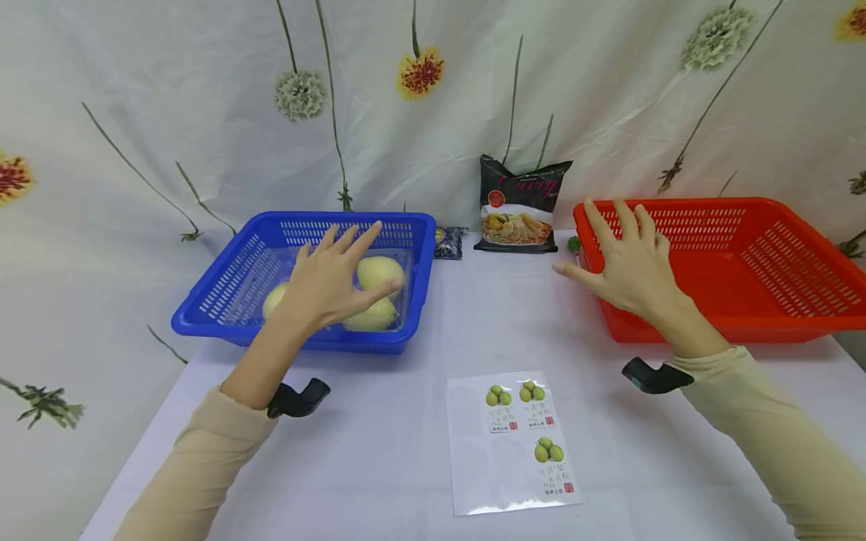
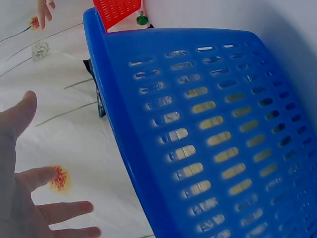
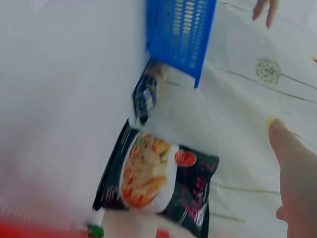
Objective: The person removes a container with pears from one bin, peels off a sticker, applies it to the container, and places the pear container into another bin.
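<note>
In the head view my left hand (image 1: 325,285) hovers with spread fingers above the blue basket (image 1: 203,315). Pale yellow-green round fruits (image 1: 380,272) lie in a clear plastic tray (image 1: 408,263) inside that basket, partly hidden by the hand. My right hand (image 1: 629,263), its fingers also spread, is over the left rim of the red basket (image 1: 744,327). Neither hand holds anything. The left wrist view shows the left hand (image 2: 25,173) apart from the blue basket's slotted wall (image 2: 198,124). Only part of the right hand (image 3: 297,173) shows in the right wrist view.
A black noodle packet (image 1: 517,207) stands against the floral cloth at the back. Beside the blue basket lies a small dark packet (image 1: 449,243). A sticker sheet (image 1: 510,451) with fruit pictures lies at the front. Something green (image 1: 574,244) pokes out beside the red basket.
</note>
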### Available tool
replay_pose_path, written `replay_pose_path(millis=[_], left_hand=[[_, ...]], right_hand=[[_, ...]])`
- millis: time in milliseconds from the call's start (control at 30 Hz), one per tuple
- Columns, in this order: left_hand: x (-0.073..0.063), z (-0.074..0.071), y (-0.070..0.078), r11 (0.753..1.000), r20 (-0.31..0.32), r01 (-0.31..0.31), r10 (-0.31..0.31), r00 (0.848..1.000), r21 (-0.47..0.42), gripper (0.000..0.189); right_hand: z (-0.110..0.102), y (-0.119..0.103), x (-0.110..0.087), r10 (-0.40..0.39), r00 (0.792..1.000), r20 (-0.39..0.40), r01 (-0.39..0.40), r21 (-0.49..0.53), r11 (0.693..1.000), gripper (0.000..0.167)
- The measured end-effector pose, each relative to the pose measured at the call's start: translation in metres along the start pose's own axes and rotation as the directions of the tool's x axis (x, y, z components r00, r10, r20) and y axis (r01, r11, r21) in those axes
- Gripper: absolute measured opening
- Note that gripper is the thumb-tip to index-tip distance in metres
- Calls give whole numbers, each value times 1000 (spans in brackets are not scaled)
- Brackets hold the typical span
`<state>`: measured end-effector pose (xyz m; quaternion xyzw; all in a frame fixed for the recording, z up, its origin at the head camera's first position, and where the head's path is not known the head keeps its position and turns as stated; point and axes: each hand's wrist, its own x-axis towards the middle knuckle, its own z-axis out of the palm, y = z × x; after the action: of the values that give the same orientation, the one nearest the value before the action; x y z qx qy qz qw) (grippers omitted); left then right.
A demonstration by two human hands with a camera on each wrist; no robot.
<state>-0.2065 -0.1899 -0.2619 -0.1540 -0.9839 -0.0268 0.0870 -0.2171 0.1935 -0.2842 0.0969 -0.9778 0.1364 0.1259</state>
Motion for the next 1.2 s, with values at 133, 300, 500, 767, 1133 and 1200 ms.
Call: replay_pose_path(millis=[133,300,500,767,1133,1200], left_hand=[[-9,-1,-7,1000,-25,22,-23,999,-17,83],[-18,2,-18,991,-21,76,-78,997,-114,70],[-27,9,-34,950,57,150,-140,989,-274,67],[-34,13,-47,866,232,254,-166,959,-431,70],[-32,19,-55,877,311,304,-191,931,-372,68],[-31,20,-56,880,340,310,-186,922,-361,70]], right_hand=[[6,-20,12,-61,998,18,57,155,986,91],[15,-51,33,-181,981,71,142,375,916,86],[28,-95,60,-251,946,203,78,613,786,78],[45,-148,86,-311,885,346,-68,759,648,69],[62,-199,105,-286,790,543,-248,709,661,70],[63,-206,108,-257,771,582,-304,692,655,73]])
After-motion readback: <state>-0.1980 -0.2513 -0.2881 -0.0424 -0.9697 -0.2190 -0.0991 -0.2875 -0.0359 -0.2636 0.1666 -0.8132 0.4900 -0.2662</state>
